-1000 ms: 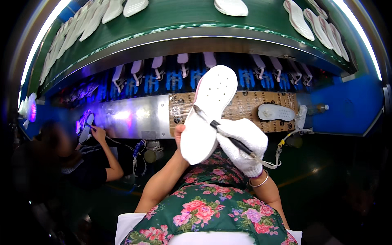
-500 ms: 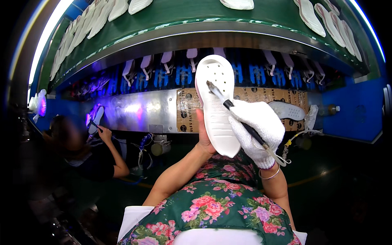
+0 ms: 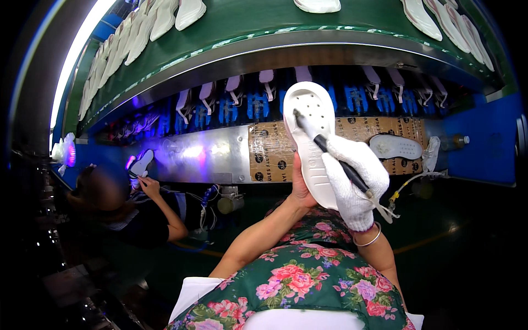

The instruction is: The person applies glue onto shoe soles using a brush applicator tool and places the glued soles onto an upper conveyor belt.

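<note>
A white shoe sole [image 3: 309, 160] is held up in front of me, its holed, rounded end pointing away. My bare left hand [image 3: 301, 190] grips its near left edge, with some fingers hidden underneath. In a white knit glove, my right hand [image 3: 360, 179] is closed round a black-handled brush [image 3: 320, 141] with a thin tube at its rear end. The bristles touch the inside of the sole's far end, close to the left rim and beside the small holes.
Beyond lies a metal ledge [image 3: 220, 154] partly covered with printed cardboard [image 3: 269, 148]. Another sole [image 3: 395, 147] rests there at right. Pale shoe parts hang in a row behind; more soles line the green conveyor [image 3: 247, 19]. A co-worker [image 3: 148, 209] handles a shoe at left.
The whole view has shifted, so things sit further right in the picture. The brush tip has moved slightly toward the sole's left rim. Both hands keep their hold.
</note>
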Tool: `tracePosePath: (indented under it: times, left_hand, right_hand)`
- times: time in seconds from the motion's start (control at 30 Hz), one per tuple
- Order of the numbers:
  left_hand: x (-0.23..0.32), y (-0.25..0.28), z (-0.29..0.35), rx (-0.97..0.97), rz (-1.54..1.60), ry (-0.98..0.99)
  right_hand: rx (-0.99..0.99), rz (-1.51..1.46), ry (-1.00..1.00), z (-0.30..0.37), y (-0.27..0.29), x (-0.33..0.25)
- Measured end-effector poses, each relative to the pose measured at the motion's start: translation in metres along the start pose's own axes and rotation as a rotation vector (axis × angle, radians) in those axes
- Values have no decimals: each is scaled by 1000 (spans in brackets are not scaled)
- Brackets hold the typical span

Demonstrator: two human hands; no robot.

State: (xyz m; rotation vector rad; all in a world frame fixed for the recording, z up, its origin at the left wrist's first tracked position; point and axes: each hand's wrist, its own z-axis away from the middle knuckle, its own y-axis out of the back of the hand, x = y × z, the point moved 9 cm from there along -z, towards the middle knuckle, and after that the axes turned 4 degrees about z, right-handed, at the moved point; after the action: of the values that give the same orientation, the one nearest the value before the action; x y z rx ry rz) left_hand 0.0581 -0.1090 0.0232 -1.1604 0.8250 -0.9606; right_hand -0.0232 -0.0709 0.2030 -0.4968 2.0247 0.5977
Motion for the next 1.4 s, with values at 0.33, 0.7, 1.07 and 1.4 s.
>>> tracePosePath:
  times: [0.33,0.7,1.07,1.4]
  left_hand:
    - [14,-8,0,-74,145,-16]
    - [54,-16,-5,-113,-128,-96]
    - [58,-26,-7,-155,-100,35]
    - [81,-37,-6,-165,-143,4]
  right_hand:
    - [-88,24,-46,10,-12,4]
    - [-140,35,154,18,-31,2]
    - [-323,35,293,35,-51,-9]
    - [-494,-65,233,41,-62,-1]
